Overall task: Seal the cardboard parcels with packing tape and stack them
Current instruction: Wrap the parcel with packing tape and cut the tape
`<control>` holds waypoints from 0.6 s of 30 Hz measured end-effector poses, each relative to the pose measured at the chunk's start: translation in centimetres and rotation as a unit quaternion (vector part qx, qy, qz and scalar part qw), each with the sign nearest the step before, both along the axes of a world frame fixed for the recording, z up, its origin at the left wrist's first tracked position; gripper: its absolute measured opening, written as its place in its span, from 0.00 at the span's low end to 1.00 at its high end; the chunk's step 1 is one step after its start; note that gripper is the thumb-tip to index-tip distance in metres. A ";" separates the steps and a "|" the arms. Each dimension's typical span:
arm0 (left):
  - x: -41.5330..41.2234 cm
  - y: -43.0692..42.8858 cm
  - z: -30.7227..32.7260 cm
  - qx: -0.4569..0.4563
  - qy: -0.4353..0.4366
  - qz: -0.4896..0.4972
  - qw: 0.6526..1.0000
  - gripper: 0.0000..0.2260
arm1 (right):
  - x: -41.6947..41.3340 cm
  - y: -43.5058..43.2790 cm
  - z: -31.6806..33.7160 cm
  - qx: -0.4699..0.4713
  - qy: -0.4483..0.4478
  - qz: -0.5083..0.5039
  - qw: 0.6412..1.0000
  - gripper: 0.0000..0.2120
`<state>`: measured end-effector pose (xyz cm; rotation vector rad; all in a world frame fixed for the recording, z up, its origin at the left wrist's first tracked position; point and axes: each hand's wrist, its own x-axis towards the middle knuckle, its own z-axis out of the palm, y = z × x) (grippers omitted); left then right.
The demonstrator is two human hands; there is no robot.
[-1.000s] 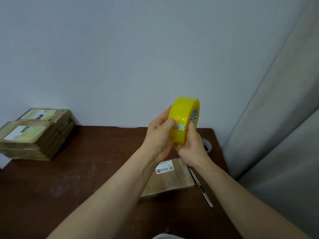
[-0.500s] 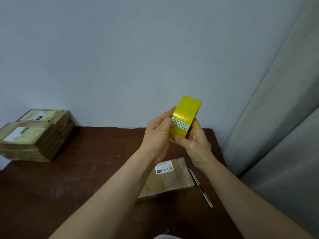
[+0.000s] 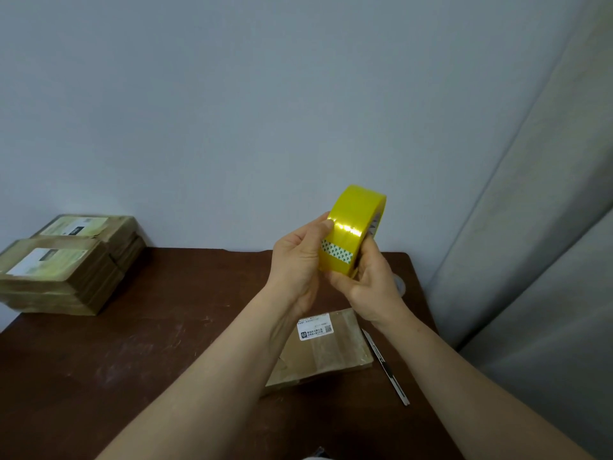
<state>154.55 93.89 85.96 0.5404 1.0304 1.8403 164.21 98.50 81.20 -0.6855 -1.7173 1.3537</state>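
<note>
At the bench's (image 3: 149, 343) 9 o'clock edge sit two stacks (image 3: 66, 260) of parcels, side by side against the wall, labels up. They look finished.

Above the bench's middle, both hands hold the roll (image 3: 356, 224) of yellow tape on edge. The left hand (image 3: 297, 263) grips it from 9 o'clock, its thumb pressed on the outer face. The right hand (image 3: 373, 290) cups it from 5 o'clock, thumb under the bottom and fingers (image 3: 370, 250) curled up the side at 3 o'clock. A white, green-printed tab (image 3: 336, 255) on the outer face lies between the two thumbs, touched by neither as far as I can tell.

The step in hand seems to be finding the tape's free end, before any sealing. The next move calls for a nail under the tab, a steady peel to draw out a strip, and then lowering the roll to the parcel.

That parcel (image 3: 326, 351) lies flat on the bench at 6 o'clock from the hands, well below them and partly behind the left forearm, its label up. Just beside it at 3 o'clock lies a slim knife (image 3: 386, 366). A second roll (image 3: 400, 284) peeks out behind the right hand, near the bench's 2 o'clock corner.
</note>
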 end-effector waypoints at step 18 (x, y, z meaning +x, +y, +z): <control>-1.1 -0.9 0.0 0.018 0.076 -0.109 0.991 0.18 | 0.7 -0.2 1.7 -0.177 0.162 0.099 0.966 0.24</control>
